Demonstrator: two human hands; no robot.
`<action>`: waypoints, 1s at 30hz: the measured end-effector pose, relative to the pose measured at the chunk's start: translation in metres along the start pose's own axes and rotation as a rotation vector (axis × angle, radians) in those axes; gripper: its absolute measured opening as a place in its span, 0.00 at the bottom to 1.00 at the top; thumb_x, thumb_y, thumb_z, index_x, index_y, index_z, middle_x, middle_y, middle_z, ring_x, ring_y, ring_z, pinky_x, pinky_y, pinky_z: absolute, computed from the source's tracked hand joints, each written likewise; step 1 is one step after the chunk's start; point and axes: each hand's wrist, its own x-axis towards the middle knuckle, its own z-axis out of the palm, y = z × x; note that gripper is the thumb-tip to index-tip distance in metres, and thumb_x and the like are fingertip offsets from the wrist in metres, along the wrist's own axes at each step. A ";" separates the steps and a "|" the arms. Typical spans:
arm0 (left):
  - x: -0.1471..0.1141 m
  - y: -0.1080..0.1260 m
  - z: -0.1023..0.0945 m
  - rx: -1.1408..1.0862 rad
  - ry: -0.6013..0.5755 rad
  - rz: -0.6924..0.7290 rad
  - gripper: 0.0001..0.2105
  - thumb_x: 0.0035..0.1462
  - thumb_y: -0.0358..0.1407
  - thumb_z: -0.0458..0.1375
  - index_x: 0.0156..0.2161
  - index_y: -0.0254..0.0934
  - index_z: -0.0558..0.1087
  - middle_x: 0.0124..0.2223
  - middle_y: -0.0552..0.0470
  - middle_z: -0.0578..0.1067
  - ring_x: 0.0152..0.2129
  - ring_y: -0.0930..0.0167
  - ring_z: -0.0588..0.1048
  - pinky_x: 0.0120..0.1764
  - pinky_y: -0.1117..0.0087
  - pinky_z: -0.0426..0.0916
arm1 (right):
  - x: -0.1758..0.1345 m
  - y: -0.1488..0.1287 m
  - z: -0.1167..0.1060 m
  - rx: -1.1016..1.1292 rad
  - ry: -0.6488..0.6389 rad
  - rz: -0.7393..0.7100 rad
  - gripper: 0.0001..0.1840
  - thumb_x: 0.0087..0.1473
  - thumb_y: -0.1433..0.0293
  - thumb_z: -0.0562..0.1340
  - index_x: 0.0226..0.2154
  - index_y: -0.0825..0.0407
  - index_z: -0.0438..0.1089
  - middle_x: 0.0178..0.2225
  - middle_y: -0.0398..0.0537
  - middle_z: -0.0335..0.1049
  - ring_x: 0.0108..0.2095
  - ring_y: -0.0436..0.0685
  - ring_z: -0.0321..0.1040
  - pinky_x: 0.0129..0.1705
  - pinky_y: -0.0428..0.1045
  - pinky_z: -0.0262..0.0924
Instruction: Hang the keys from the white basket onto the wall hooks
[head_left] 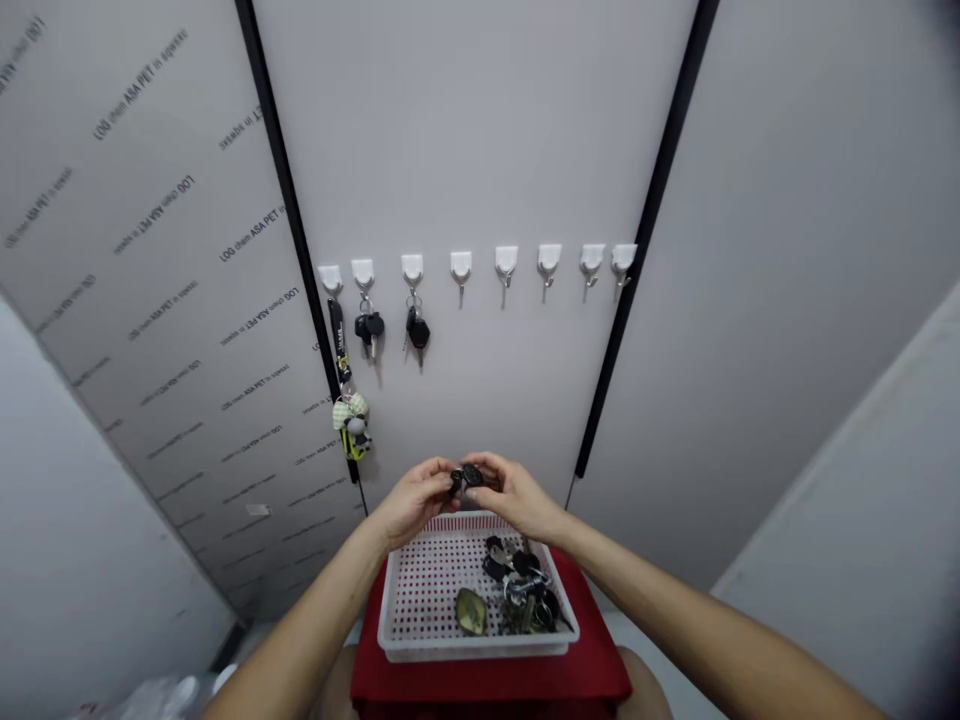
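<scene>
Above the far rim of a white basket (420, 590), my left hand (420, 495) and my right hand (514, 490) come together around black-headed keys (471, 476). The fingers of both hands are closed on them, and part of the keys is hidden behind the fingertips. Inside the basket, on its right side, lies a pile of keys (525, 585) with black heads and metal rings. A yellowish-green, leaf-shaped item (471, 611) rests near the basket's front edge.
A row of white wall hooks (506, 262) runs across the panel ahead. Key bunches (418, 328) and a lanyard with a plush charm (351, 415) hang from the leftmost hooks. Under the basket is a red stool (487, 685). Side walls stand left and right.
</scene>
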 end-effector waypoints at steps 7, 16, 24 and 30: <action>0.005 0.019 0.008 0.030 0.101 0.080 0.10 0.38 0.32 0.54 0.30 0.33 0.61 0.22 0.58 0.64 0.16 0.82 0.63 0.23 0.78 0.58 | 0.013 -0.018 -0.002 -0.117 0.057 -0.010 0.04 0.37 0.73 0.55 0.22 0.56 0.60 0.18 0.38 0.58 0.19 0.43 0.54 0.23 0.41 0.52; 0.017 0.079 0.034 0.140 0.232 0.350 0.08 0.41 0.27 0.51 0.31 0.33 0.61 0.19 0.59 0.64 0.14 0.82 0.64 0.22 0.78 0.59 | 0.050 -0.070 -0.023 -0.306 0.301 -0.214 0.04 0.36 0.71 0.54 0.20 0.56 0.61 0.17 0.40 0.60 0.19 0.45 0.56 0.24 0.43 0.53; 0.035 0.139 0.065 0.309 0.347 0.593 0.06 0.40 0.22 0.49 0.26 0.31 0.64 0.20 0.57 0.65 0.15 0.82 0.65 0.24 0.78 0.61 | 0.088 -0.122 -0.043 -0.366 0.525 -0.422 0.06 0.37 0.71 0.51 0.20 0.56 0.60 0.14 0.39 0.58 0.16 0.45 0.55 0.19 0.42 0.52; 0.057 0.162 0.063 0.653 0.511 0.759 0.10 0.40 0.23 0.48 0.29 0.30 0.67 0.28 0.51 0.70 0.21 0.79 0.68 0.29 0.76 0.63 | 0.108 -0.142 -0.053 -0.813 0.671 -0.684 0.08 0.40 0.72 0.51 0.23 0.55 0.64 0.21 0.43 0.63 0.23 0.47 0.58 0.27 0.43 0.52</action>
